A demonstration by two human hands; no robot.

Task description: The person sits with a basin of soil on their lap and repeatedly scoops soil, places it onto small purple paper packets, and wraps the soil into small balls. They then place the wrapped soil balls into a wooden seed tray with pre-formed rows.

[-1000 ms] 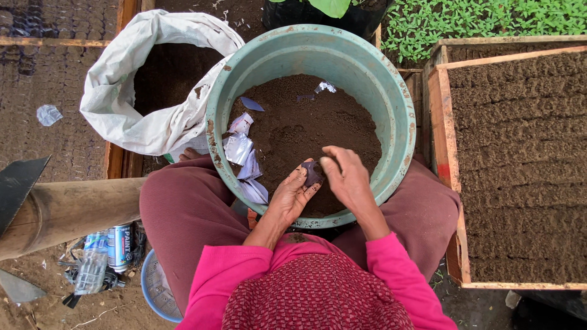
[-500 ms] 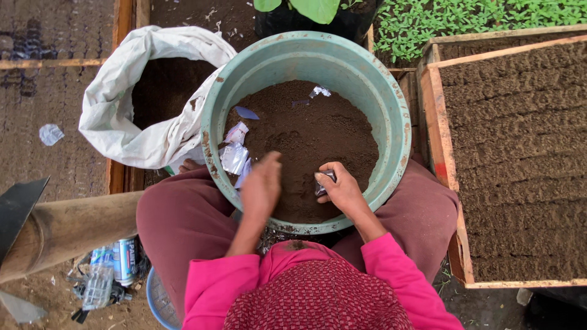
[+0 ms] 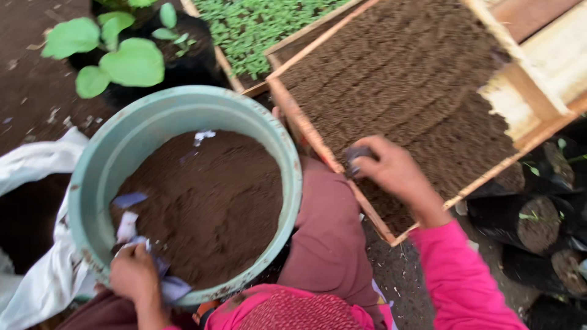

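Gripping small filled bag (image 3: pixel 354 154) over wooden tray (image 3: pixel 306 125) — right hand (image 3: pixel 394 171); left hand (image 3: pixel 133 273) clutching plastic bags (image 3: pixel 168 286).

Teal basin (image 3: pixel 92 177), brown soil (image 3: pixel 208 201), pink sleeve (image 3: pixel 458 275)

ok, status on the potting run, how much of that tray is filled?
Done: wooden tray is packed with rows of filled soil pots across most of its bed. In hand: right hand sets a small dark filled bag at the tray's near edge; left hand is on the empty bags in the basin. Left: soil remains in it.
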